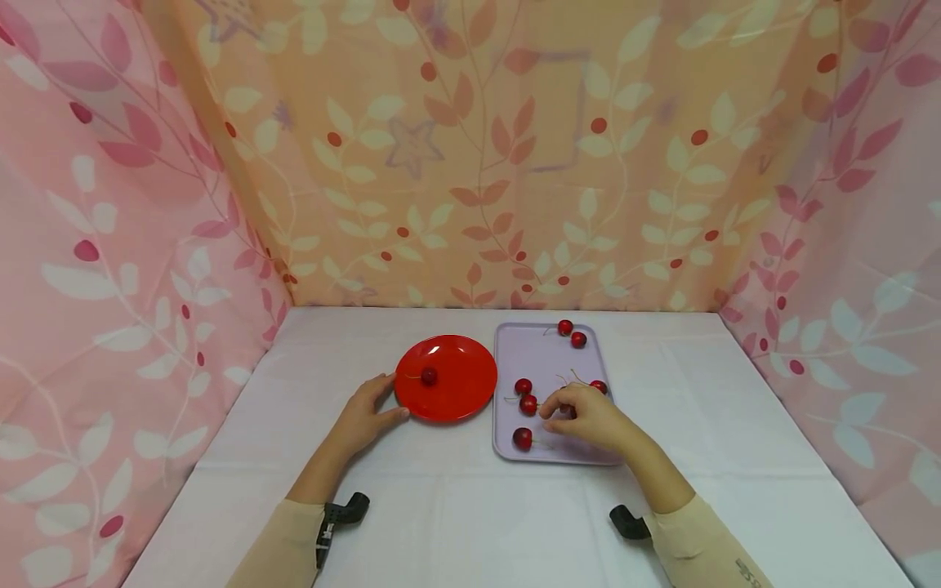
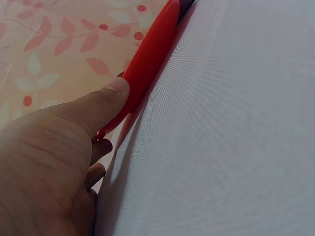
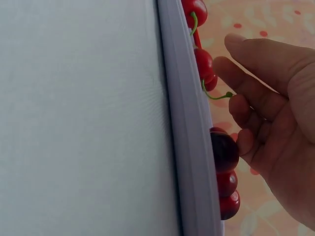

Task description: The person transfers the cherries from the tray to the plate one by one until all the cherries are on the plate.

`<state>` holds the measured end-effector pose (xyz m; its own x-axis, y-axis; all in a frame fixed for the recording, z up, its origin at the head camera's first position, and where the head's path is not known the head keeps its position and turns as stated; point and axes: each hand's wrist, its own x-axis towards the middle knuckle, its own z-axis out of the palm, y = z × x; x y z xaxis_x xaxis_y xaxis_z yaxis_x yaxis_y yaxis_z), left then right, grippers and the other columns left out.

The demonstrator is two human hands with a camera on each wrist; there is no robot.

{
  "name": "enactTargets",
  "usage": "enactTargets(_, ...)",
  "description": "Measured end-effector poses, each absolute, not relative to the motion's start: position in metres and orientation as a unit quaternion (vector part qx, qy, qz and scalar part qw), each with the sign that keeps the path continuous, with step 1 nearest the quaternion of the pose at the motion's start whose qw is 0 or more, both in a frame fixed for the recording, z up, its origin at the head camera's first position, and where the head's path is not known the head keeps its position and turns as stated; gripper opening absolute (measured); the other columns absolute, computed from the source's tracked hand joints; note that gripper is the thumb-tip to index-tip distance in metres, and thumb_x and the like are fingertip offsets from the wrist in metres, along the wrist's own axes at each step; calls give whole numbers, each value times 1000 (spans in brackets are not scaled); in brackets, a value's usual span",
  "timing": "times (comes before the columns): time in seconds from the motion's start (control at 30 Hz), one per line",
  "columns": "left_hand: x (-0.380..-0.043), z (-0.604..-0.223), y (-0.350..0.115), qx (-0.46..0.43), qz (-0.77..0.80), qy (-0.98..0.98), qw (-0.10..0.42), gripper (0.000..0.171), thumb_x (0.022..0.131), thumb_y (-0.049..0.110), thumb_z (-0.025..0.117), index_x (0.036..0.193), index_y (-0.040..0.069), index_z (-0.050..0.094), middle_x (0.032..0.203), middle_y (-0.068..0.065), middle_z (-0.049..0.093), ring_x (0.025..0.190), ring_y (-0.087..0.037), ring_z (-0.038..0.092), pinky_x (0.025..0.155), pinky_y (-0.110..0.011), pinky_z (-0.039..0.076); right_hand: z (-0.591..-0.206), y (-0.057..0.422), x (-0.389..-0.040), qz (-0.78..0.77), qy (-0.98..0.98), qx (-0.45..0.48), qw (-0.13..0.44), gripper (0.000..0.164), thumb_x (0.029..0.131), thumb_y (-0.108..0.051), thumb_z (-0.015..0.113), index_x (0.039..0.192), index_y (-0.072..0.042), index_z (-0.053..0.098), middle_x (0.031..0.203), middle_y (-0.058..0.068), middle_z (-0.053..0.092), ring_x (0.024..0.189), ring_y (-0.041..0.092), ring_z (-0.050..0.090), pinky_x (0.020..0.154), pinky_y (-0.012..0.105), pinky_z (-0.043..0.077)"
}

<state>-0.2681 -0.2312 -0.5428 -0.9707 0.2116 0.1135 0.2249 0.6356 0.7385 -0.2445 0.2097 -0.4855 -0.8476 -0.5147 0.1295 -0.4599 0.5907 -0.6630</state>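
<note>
1. At the far left, a pink leaf-patterned cloth (image 1: 110, 245) hangs beside the white-covered worktop (image 1: 441, 523).
2. Next comes a beige sleeve (image 1: 283, 543), a black device (image 1: 349, 510) at its cuff, with the left hand (image 1: 362, 418) reaching forward from it.
3. That hand's grip holds the left rim of a red plate (image 1: 463, 384), thumb at the near side, fingers farther round.
4. Left of the plate's middle lies a dark red cherry (image 1: 429, 376), stem pointing left.
5. Just right of the plate sits a lilac tray (image 1: 532, 351); along its left side rest two close-set cherries (image 1: 528, 405) and, nearer the person, a single cherry (image 1: 523, 439).
6. At the tray's far end lies a pair of cherries (image 1: 578, 340).
7. Over the tray is the right hand (image 1: 588, 415), its grip loosely curved, thumb and forefinger apart; it partly hides more fruit, how many I cannot tell.
8. By the tray's right edge, beyond that hand, lies another cherry (image 1: 599, 386).
9. Rightmost are a second beige sleeve (image 1: 709, 547) and another pink cloth (image 1: 845, 261).
</note>
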Motion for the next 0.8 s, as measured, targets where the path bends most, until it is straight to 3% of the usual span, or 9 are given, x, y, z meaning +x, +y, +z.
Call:
enactTargets(0.07, -268, -542, -231, -121, -407, -905, 8, 80, 88, 37, 81, 156, 15, 45, 159, -12, 45, 152, -37, 31, 119, -64, 29, -487, 210, -245, -359, 892, -270, 46, 17, 85, -18, 85, 100, -14, 78, 90, -14, 70, 71, 8, 55, 70, 26, 50)
enactTargets(0.13, -268, -542, -231, -121, -409, -905, 9, 79, 88, 36, 81, 155, 15, 45, 159, -12, 45, 152, -37, 31, 120, -63, 28, -488, 211, -245, -357, 892, -274, 47, 17, 84, -19, 85, 100, -15, 78, 90, -12, 70, 72, 10, 55, 66, 22, 49)
enactTargets(0.3, -267, -541, -230, -117, -411, -904, 5, 80, 88, 37, 81, 156, 15, 45, 159, -12, 45, 152, -37, 31, 119, -63, 29, -491, 213, -245, -347, 895, -277, 45, 17, 83, -21, 86, 98, -19, 78, 94, -7, 69, 82, 18, 57, 71, 23, 50)
enactTargets(0.43, -265, -541, -229, -111, -410, -905, -2, 82, 88, 41, 80, 157, 17, 44, 160, -12, 43, 152, -38, 31, 119, -64, 29, -493, 213, -246, -327, 901, -283, 34, 15, 83, -20, 87, 95, -21, 79, 93, -10, 67, 88, 16, 58, 76, 24, 51)
enactTargets(0.67, -264, -540, -229, -110, -408, -906, 0, 82, 88, 41, 81, 157, 18, 43, 160, -11, 43, 153, -37, 30, 119, -64, 30, -496, 210, -246, -300, 908, -291, 29, 14, 82, -21, 87, 93, -25, 78, 88, -19, 68, 89, 7, 54, 99, 42, 46)
enactTargets(0.73, -264, -541, -230, -110, -406, -907, 1, 82, 88, 42, 80, 157, 18, 43, 160, -11, 43, 152, -37, 30, 118, -64, 30, -497, 209, -246, -297, 906, -300, 29, 13, 83, -22, 87, 92, -26, 78, 87, -21, 68, 89, 7, 54, 98, 40, 45)
enactTargets(0.8, -264, -540, -230, -111, -405, -908, 3, 83, 87, 43, 80, 157, 18, 43, 160, -11, 43, 152, -37, 30, 118, -64, 31, -497, 209, -246, -296, 903, -309, 30, 12, 83, -23, 86, 91, -28, 78, 87, -23, 68, 89, 9, 55, 88, 36, 46)
